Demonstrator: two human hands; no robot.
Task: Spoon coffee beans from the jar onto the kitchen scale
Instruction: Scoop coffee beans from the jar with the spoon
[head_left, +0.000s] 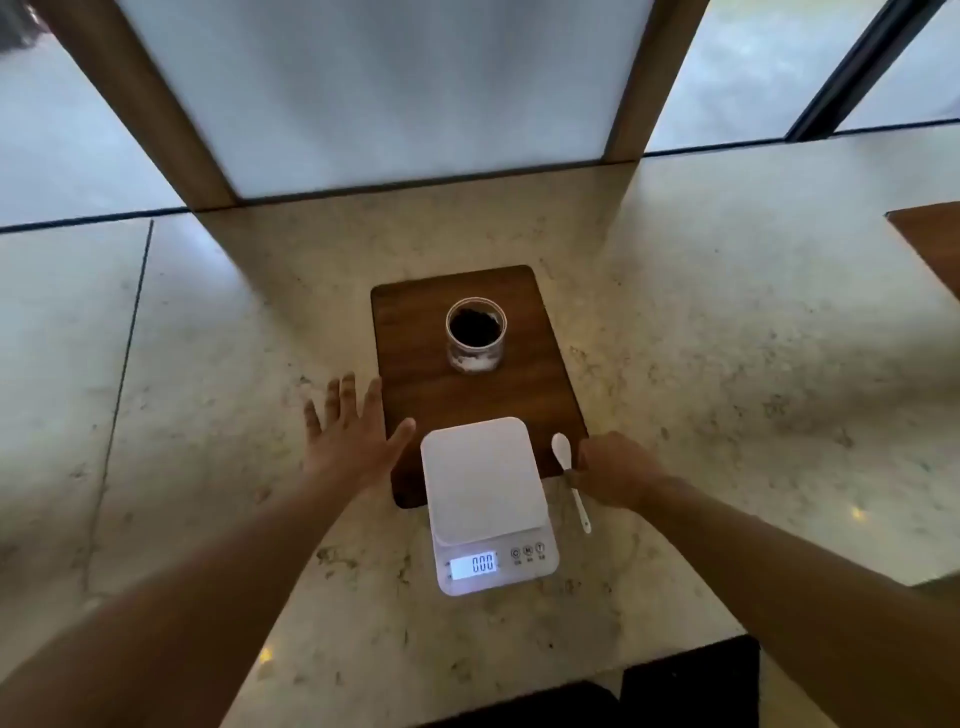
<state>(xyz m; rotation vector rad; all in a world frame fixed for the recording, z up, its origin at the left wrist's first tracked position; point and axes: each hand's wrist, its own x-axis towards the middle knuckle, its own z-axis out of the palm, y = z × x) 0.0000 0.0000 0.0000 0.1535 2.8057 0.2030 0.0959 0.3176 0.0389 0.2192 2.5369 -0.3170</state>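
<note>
An open glass jar (476, 335) with dark coffee beans inside stands upright on a dark wooden board (415, 364). In front of it a white kitchen scale (483, 483) lies half on the board, its platform bare and its display reading 000. A white plastic spoon (570, 480) lies just right of the scale, bowl pointing away from me. My right hand (615, 470) is curled over the spoon's handle, fingers pinching it against the surface. My left hand (353, 436) hovers flat with fingers spread, left of the scale at the board's left edge.
The board sits on a pale marble counter (727, 364). A frosted glass panel in a wooden frame (631, 104) rises behind it. Another wooden board's corner (930, 244) shows at the far right. The counter's near edge (675, 654) drops to a dark area.
</note>
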